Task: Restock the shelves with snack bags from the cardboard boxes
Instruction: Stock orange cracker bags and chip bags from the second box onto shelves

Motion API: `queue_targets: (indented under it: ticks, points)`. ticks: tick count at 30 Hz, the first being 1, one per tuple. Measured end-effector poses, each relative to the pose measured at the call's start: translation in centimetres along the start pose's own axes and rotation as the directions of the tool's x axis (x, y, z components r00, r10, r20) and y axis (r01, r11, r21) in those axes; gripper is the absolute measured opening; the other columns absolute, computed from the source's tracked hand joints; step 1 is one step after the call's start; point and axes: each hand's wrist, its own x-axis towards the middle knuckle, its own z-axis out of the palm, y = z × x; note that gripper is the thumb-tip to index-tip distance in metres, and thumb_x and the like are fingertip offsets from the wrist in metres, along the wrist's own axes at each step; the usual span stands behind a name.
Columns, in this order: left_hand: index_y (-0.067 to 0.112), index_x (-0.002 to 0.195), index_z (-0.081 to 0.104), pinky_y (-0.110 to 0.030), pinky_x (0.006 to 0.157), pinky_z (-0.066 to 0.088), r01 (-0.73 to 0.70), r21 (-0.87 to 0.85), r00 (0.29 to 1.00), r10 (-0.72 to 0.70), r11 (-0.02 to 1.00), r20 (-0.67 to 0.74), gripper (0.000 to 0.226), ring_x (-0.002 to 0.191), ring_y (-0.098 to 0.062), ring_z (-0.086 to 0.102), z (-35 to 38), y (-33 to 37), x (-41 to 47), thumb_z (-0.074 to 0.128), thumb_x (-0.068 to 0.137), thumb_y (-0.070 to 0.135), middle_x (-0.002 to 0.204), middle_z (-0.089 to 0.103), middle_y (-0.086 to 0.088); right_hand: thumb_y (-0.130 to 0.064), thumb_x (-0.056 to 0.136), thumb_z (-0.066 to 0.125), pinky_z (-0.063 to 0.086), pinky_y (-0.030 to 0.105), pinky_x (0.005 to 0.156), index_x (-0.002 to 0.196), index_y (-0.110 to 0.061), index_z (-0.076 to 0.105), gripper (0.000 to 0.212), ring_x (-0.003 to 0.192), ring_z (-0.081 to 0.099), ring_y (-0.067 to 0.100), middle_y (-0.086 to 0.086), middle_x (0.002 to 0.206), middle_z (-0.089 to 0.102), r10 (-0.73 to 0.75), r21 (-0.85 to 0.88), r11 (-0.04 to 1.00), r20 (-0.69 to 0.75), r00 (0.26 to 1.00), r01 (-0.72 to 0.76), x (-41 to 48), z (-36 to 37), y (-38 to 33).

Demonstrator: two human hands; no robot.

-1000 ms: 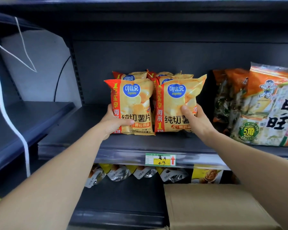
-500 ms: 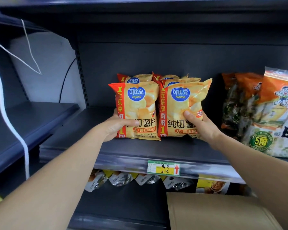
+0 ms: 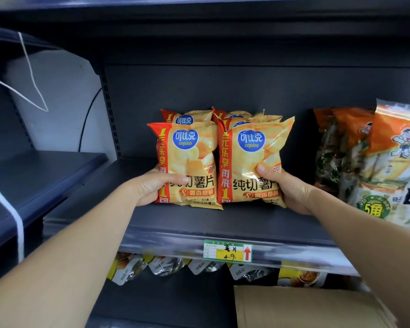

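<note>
Two yellow-and-red chip bags stand upright side by side on the dark shelf (image 3: 199, 221). My left hand (image 3: 152, 188) grips the lower left edge of the left chip bag (image 3: 189, 159), thumb across its front. My right hand (image 3: 287, 188) grips the lower right corner of the right chip bag (image 3: 251, 159), thumb on its front. Behind them stand more bags of the same kind (image 3: 187, 116), only their tops showing. A cardboard box (image 3: 294, 306) sits at the bottom right, its contents hidden.
Large orange-and-green snack packs (image 3: 388, 162) fill the shelf to the right. A price tag (image 3: 227, 250) hangs on the shelf's front rail. Silver-and-yellow pouches (image 3: 166, 266) hang on the shelf below. A bare shelf (image 3: 33, 176) and white cords (image 3: 17, 218) are at left.
Both hands have eased the two front bags down and back until they stand on the shelf against the row behind. The view has closed in slightly.
</note>
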Motion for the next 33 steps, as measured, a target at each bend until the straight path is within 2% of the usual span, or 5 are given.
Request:
queue_targets:
  ticks: [6,13,17,27,33]
  points:
    - [0.015,0.128,0.056,-0.036,0.081,0.059,-0.016,-0.014,1.000,0.016,1.000,0.010,0.110,0.105,-0.027,0.068,0.2,-0.1,-0.2,0.097,0.027,0.033,0.117,0.069,-0.009,-0.068,0.030,0.084,0.056,0.028,0.076,0.129,-0.024,0.052,0.113,0.097,0.071,0.019,0.003,0.110,0.072,-0.026,-0.028,0.999,0.009,1.000,0.026,0.0,-0.3,0.5]
    - [0.017,0.125,0.057,-0.040,0.090,0.054,-0.061,0.000,0.998,0.061,0.998,0.004,0.106,0.107,-0.025,0.067,0.9,-0.5,-0.5,0.097,0.027,0.029,0.116,0.070,-0.008,-0.050,0.071,0.065,0.051,0.034,0.091,0.130,-0.023,0.051,0.066,0.103,0.069,0.020,0.002,0.111,0.072,-0.048,-0.042,0.998,-0.012,0.999,0.047,-1.3,-0.6,1.0]
    - [0.018,0.131,0.051,-0.041,0.096,0.050,-0.114,0.022,0.993,0.115,0.993,-0.041,0.088,0.111,-0.024,0.064,1.4,-0.6,-0.2,0.087,0.050,0.016,0.117,0.069,-0.004,-0.052,0.074,0.069,0.050,0.038,0.094,0.129,-0.027,0.052,0.063,0.104,0.068,0.020,0.000,0.111,0.072,-0.076,-0.044,0.996,-0.088,0.993,0.072,-1.7,-0.6,1.0]
    - [0.023,0.121,0.057,-0.043,0.098,0.049,-0.144,0.065,0.973,0.154,0.987,-0.170,0.085,0.106,-0.021,0.067,0.8,-1.0,-0.3,0.089,0.042,0.026,0.110,0.072,0.000,-0.043,0.080,0.069,0.056,0.037,0.081,0.115,-0.017,0.058,0.045,0.091,0.069,0.021,0.005,0.101,0.072,-0.142,-0.045,0.990,-0.383,0.913,0.135,-2.4,0.7,0.2]
    - [0.021,0.126,0.052,-0.041,0.097,0.050,-0.138,0.049,0.959,0.146,0.989,-0.242,0.068,0.104,-0.020,0.066,0.6,-1.4,-0.4,0.083,0.066,0.009,0.113,0.070,-0.002,-0.045,0.081,0.068,0.052,0.028,0.077,0.123,-0.018,0.053,0.052,0.095,0.067,0.015,0.000,0.107,0.070,-0.146,-0.103,0.988,-0.375,0.916,0.115,-2.7,1.5,0.5]
